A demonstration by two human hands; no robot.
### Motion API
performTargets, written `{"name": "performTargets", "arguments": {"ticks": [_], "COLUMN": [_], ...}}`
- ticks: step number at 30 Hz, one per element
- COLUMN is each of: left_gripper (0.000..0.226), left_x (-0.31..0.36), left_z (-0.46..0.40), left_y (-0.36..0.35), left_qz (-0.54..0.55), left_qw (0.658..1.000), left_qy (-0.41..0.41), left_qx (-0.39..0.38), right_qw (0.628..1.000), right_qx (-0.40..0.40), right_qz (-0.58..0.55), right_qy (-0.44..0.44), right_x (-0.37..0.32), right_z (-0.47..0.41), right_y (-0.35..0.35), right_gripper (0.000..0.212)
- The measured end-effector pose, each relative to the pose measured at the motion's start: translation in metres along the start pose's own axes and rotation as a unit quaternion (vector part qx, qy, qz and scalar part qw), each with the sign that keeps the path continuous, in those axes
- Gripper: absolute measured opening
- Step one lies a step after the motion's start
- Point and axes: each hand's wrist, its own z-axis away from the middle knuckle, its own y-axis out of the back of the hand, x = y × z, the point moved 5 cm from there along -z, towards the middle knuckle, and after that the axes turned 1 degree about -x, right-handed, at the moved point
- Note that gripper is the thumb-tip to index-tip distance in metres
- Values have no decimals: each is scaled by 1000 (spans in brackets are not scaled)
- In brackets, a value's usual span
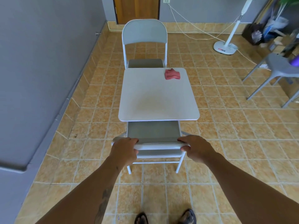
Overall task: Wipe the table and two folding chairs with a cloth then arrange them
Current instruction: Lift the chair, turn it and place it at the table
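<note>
A small square white table (155, 101) stands in the middle of the tiled floor. A crumpled pink cloth (172, 74) lies near its far right corner. Beyond the table a grey folding chair (144, 35) faces me, its seat partly tucked under the far edge. A second grey folding chair (153, 131) stands on the near side, seat partly under the table. My left hand (125, 149) and my right hand (196, 147) both grip the top rail of this near chair's backrest, one at each end.
A grey wall (40, 70) runs along the left. A white pedestal fan (226, 46) with a trailing cord stands at the back right. A grey plastic stool (278, 68) and stacked clutter sit at the right edge. A wooden door is at the back. My sandalled feet show at the bottom.
</note>
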Motion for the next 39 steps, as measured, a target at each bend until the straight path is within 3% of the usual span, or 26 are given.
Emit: {"name": "performTargets", "arguments": {"ticks": [7,13,39], "left_gripper": [41,40,38], "left_x": [-5,-16,-8], "left_z": [-2,-6,-4], "left_y": [-1,1,5], "left_qz": [20,10,11], "left_qw": [1000,999,1000], "left_qy": [-23,-39,-19], "left_qx": [-2,-18,-19], "right_qw": [999,998,998], "right_qx": [-6,53,50], "right_qz": [-29,-26,-6], "right_qy": [-22,-20,-43], "right_x": [7,-8,-11], "right_z": [1,2,5], "right_y": [4,-11,-6], "right_gripper": [44,36,39]}}
